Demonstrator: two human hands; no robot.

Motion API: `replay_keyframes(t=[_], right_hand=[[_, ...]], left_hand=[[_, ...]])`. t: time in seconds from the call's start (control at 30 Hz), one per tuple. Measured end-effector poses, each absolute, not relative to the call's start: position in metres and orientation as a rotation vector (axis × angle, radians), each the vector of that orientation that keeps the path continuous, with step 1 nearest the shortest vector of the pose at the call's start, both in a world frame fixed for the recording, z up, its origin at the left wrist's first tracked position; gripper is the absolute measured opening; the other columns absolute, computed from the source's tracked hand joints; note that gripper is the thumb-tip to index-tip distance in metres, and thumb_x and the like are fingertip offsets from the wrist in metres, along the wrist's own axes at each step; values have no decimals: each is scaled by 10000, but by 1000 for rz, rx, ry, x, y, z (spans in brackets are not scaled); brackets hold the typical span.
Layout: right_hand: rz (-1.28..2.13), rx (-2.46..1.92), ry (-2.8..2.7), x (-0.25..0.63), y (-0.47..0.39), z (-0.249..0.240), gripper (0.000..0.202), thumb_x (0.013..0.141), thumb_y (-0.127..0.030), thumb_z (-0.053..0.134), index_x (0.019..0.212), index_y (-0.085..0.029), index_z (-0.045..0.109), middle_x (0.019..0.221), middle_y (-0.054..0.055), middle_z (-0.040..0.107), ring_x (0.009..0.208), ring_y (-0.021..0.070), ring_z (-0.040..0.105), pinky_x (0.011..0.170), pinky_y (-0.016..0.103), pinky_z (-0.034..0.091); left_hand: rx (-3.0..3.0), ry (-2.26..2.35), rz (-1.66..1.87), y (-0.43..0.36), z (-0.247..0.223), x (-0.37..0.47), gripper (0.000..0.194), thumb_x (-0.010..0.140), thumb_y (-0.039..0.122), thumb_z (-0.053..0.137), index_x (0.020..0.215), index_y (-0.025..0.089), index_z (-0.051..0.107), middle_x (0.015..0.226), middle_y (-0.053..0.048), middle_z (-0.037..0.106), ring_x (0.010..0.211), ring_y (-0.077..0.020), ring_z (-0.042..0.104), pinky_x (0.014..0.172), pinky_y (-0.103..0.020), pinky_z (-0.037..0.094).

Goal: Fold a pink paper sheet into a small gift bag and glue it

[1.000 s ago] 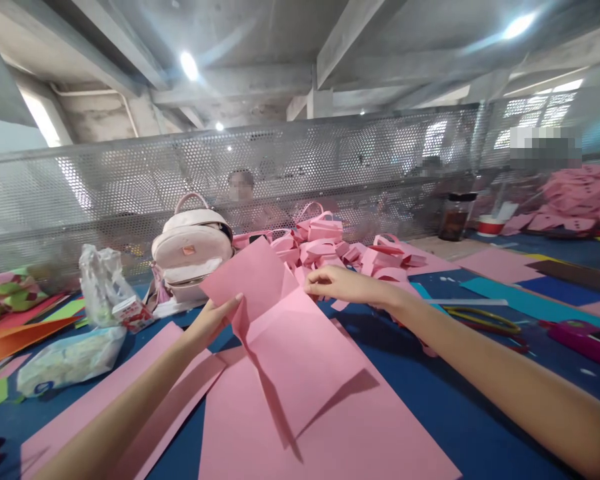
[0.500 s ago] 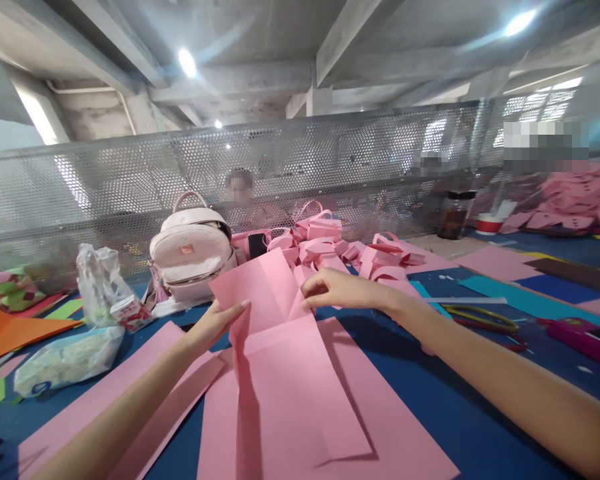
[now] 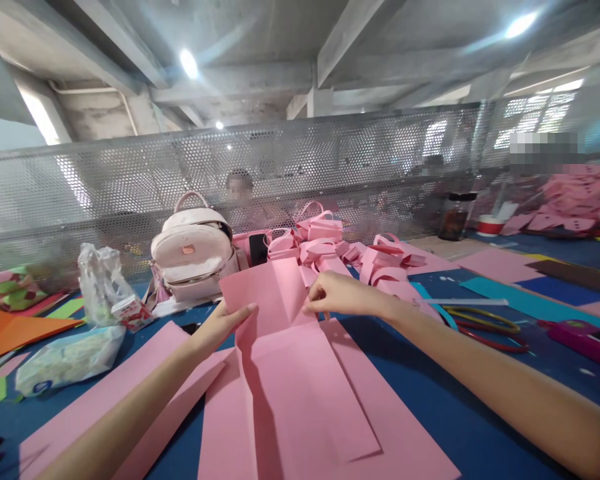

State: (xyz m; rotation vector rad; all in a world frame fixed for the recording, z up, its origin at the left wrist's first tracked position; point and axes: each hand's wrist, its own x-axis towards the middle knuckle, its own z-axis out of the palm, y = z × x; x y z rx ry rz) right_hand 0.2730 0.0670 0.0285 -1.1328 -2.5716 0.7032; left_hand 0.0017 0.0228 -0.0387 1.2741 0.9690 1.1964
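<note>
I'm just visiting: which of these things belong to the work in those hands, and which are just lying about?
Part of the work, it seems:
creased pink sheet, held by the left hand and right hand
large pink sheet beneath it
probably the pile of pink pieces behind

Apparently just lying about:
pale backpack
crumpled plastic bag
red-and-white cup
dark-lidded bottle

To the lower right of centre there is room to pass over the blue bench (image 3: 410, 373), between the large pink sheet (image 3: 400, 440) and the right forearm (image 3: 480, 363). In mid-frame the folded pink sheet (image 3: 305, 380), then the pale backpack (image 3: 193, 250) and heaped pink pieces (image 3: 323, 250), block the way. At left, a plastic bag (image 3: 103, 283) and filled packet (image 3: 70, 360) obstruct the left forearm's (image 3: 130, 407) outer side
</note>
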Motion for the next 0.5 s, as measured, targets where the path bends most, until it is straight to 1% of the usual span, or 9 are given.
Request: replay_keyframes(t=[0.13,0.23,0.37,0.5], right_hand=[[691,-1127,-2597,272,67,28,280,771,-355,646,571,-163,689,554,29,673,564,171,635,523,245,371],[695,-1126,-2603,271,64,28,282,774,-350,643,569,-160,684,574,33,680,572,169,637,523,245,362],[718,-1116,-2593,269,65,29,242,759,-320,649,583,-155,679,590,29,680,571,159,623,530,243,365],[758,-1097,-2547,269,68,18,204,691,-294,700,563,-156,621,573,1,626,555,137,555,500,236,328]], left_hand=[[1275,967,1182,23,-40,3,575,695,464,849,1138,139,681,1077,-122,760,1020,-305,709,875,-359,553],[1271,965,1173,23,-41,3,537,709,447,845,1121,144,681,1069,-117,763,1002,-297,716,859,-351,558],[1259,960,1176,24,-39,1,567,707,440,848,1153,136,676,1074,-122,762,1008,-300,717,870,-351,559],[1220,968,1172,23,-39,1,604,683,448,861,1163,126,683,1062,-132,767,1001,-309,722,883,-363,561]])
